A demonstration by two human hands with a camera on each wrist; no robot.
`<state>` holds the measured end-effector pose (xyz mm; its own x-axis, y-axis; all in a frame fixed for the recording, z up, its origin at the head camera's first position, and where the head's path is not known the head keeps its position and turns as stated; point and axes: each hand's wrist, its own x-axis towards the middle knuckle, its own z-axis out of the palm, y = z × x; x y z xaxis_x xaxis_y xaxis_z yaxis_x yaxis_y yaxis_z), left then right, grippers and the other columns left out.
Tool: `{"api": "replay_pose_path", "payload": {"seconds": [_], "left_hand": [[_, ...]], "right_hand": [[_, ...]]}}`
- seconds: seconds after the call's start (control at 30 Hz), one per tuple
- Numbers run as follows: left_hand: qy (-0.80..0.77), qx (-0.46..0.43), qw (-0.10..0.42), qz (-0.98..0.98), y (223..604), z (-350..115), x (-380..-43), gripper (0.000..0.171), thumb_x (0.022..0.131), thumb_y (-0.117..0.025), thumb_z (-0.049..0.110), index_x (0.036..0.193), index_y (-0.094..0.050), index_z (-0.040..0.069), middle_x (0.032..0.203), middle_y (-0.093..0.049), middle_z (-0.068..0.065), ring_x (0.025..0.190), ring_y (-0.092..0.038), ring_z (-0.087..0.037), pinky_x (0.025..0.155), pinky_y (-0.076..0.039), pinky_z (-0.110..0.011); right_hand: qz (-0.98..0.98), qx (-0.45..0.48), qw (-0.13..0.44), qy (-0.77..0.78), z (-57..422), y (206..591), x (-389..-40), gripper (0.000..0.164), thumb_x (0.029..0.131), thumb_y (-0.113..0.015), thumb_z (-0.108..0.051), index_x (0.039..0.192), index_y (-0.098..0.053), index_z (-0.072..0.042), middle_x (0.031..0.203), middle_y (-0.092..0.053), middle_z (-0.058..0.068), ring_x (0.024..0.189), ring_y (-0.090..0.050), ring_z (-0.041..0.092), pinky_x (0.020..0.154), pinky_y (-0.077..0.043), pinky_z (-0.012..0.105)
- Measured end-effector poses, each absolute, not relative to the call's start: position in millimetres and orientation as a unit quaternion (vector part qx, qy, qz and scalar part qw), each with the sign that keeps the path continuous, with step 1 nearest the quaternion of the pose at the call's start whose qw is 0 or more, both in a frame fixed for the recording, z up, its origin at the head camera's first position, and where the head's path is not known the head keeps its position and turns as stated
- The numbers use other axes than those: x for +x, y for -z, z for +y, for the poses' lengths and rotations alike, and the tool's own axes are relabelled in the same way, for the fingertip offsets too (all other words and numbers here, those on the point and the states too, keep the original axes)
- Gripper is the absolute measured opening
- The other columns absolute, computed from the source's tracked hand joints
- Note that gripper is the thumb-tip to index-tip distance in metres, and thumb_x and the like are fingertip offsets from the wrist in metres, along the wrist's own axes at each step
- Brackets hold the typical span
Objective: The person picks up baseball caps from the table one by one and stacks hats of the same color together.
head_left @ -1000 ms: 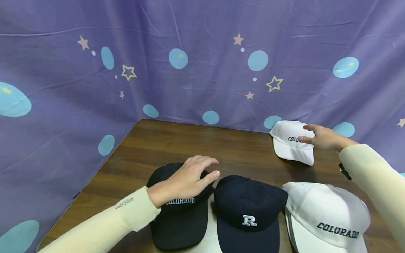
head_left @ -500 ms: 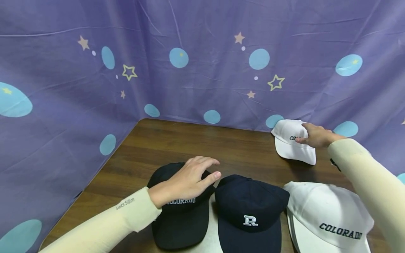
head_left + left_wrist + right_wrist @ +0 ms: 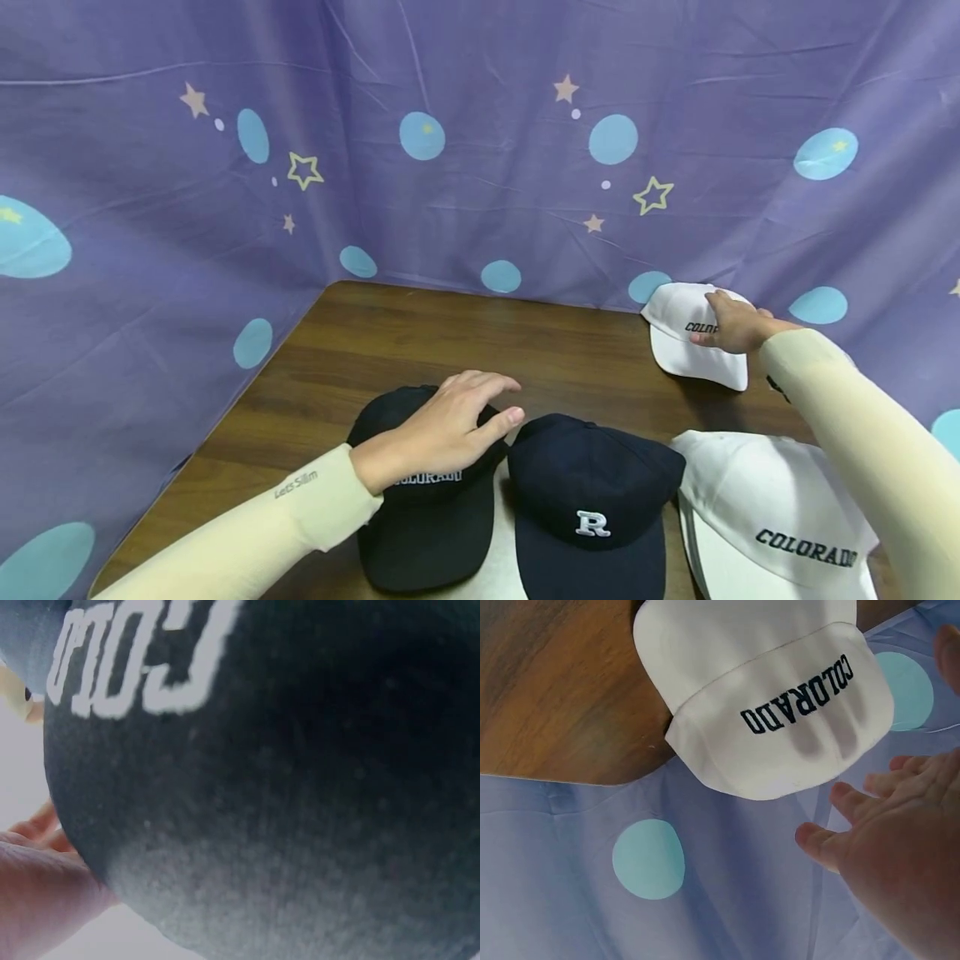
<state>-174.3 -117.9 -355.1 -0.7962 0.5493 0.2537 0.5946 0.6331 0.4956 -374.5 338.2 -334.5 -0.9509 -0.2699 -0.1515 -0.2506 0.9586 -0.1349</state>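
Observation:
At the table's back right lies a white baseball cap (image 3: pixel 690 354) with dark COLORADO lettering, its brim toward me. My right hand (image 3: pixel 738 323) hovers by its crown with fingers stretched out. A gap shows between those fingers and the white cap (image 3: pixel 780 742) in the right wrist view. My left hand (image 3: pixel 446 425) is held over a black COLORADO cap (image 3: pixel 427 542), fingers relaxed and thumb spread. Whether it touches that cap cannot be told. The black cap (image 3: pixel 262 787) fills most of the left wrist view.
A navy cap (image 3: pixel 592 483) with a white R sits beside the black one. Right of it are stacked white COLORADO caps (image 3: pixel 780 508), partly behind my right sleeve. The brown wooden table (image 3: pixel 450 333) meets a purple patterned curtain (image 3: pixel 480 167) at its back and left.
My right hand has shifted left and slightly closer over the back white cap, covering more of its lettering. The left hand and the caps have stayed in place.

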Motion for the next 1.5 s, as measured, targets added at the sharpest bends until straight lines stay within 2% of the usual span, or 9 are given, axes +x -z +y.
{"api": "replay_pose_path", "payload": {"seconds": [0.2, 0.43, 0.57, 0.73, 0.83, 1.07, 1.17, 1.3, 1.5], "left_hand": [[0.288, -0.315, 0.046, -0.903, 356.1, -119.3, -173.9, 0.048, 0.108, -0.048, 0.045, 0.140, -0.059, 0.012, 0.143, -0.059, -0.003, 0.140, -0.046, -0.025, 0.118, -0.029, -0.053], [0.289, -0.317, 0.041, -0.903, 357.9, -118.8, -174.8, 0.049, 0.108, -0.047, 0.047, 0.140, -0.059, 0.012, 0.144, -0.058, -0.003, 0.140, -0.046, -0.023, 0.119, -0.028, -0.052], [0.288, -0.317, 0.038, -0.903, 357.8, -118.5, -175.7, 0.049, 0.108, -0.046, 0.047, 0.140, -0.058, 0.013, 0.144, -0.058, -0.002, 0.140, -0.045, -0.022, 0.119, -0.028, -0.051], [0.285, -0.314, 0.041, -0.904, 356.9, -119.1, -176.6, 0.048, 0.108, -0.047, 0.046, 0.140, -0.059, 0.012, 0.143, -0.059, -0.002, 0.139, -0.047, -0.023, 0.118, -0.029, -0.051], [0.283, -0.314, 0.043, -0.905, 356.6, -119.3, -176.9, 0.048, 0.108, -0.048, 0.046, 0.140, -0.059, 0.012, 0.143, -0.059, -0.003, 0.139, -0.047, -0.023, 0.118, -0.029, -0.051], [0.284, -0.317, 0.045, -0.904, 354.7, -118.5, -176.4, 0.047, 0.108, -0.048, 0.044, 0.140, -0.059, 0.012, 0.143, -0.059, -0.003, 0.139, -0.046, -0.024, 0.118, -0.029, -0.052], [0.287, -0.316, 0.044, -0.903, 354.1, -118.4, -175.7, 0.047, 0.108, -0.049, 0.044, 0.140, -0.059, 0.012, 0.143, -0.059, -0.003, 0.139, -0.046, -0.024, 0.118, -0.029, -0.052], [0.287, -0.318, 0.042, -0.903, 354.4, -117.9, -175.3, 0.048, 0.108, -0.048, 0.045, 0.141, -0.058, 0.012, 0.143, -0.059, -0.003, 0.139, -0.046, -0.024, 0.118, -0.029, -0.051], [0.291, -0.314, 0.043, -0.903, 354.7, -120.0, -174.1, 0.047, 0.108, -0.048, 0.046, 0.141, -0.058, 0.013, 0.143, -0.059, -0.002, 0.139, -0.046, -0.024, 0.118, -0.029, -0.052]], "right_hand": [[0.985, -0.108, 0.118, 0.060, 339.3, 340.7, -374.3, 0.103, 0.095, -0.065, -0.058, 0.156, -0.014, 0.009, 0.143, -0.037, 0.042, 0.127, -0.037, 0.065, 0.096, -0.030, 0.078], [0.988, -0.110, 0.094, 0.046, 347.4, 352.0, -380.2, 0.104, 0.094, -0.067, -0.055, 0.156, -0.014, 0.009, 0.157, -0.014, 0.039, 0.136, -0.019, 0.065, 0.097, -0.022, 0.078], [0.988, -0.111, 0.093, 0.048, 353.7, 361.8, -387.1, 0.095, 0.093, -0.069, -0.054, 0.151, -0.022, 0.005, 0.152, -0.027, 0.035, 0.131, -0.028, 0.063, 0.091, -0.029, 0.072], [0.988, -0.103, 0.098, 0.056, 350.7, 360.3, -387.5, 0.077, 0.093, -0.071, -0.052, 0.136, -0.037, 0.002, 0.120, -0.052, 0.026, 0.113, -0.046, 0.051, 0.081, -0.031, 0.060], [0.988, -0.102, 0.104, 0.049, 345.8, 354.0, -383.0, 0.067, 0.095, -0.070, -0.047, 0.130, -0.040, 0.001, 0.104, -0.056, 0.020, 0.103, -0.051, 0.046, 0.078, -0.032, 0.056], [0.987, -0.138, 0.087, 0.010, 340.4, 340.5, -370.2, 0.078, 0.099, -0.065, -0.040, 0.146, -0.031, 0.011, 0.136, -0.047, 0.040, 0.125, -0.045, 0.059, 0.093, -0.025, 0.074], [0.983, -0.166, 0.082, 0.007, 336.4, 339.6, -366.8, 0.068, 0.098, -0.065, -0.037, 0.139, -0.042, 0.013, 0.124, -0.056, 0.037, 0.124, -0.046, 0.054, 0.096, -0.019, 0.079], [0.978, -0.194, 0.081, 0.004, 331.9, 341.1, -362.8, 0.050, 0.097, -0.066, -0.035, 0.122, -0.058, 0.008, 0.102, -0.065, 0.022, 0.110, -0.050, 0.044, 0.086, -0.032, 0.070], [0.981, -0.182, 0.054, 0.040, 329.8, 340.3, -361.1, 0.036, 0.096, -0.065, -0.024, 0.120, -0.061, 0.002, 0.109, -0.063, 0.024, 0.112, -0.050, 0.044, 0.079, -0.035, 0.060]]}}
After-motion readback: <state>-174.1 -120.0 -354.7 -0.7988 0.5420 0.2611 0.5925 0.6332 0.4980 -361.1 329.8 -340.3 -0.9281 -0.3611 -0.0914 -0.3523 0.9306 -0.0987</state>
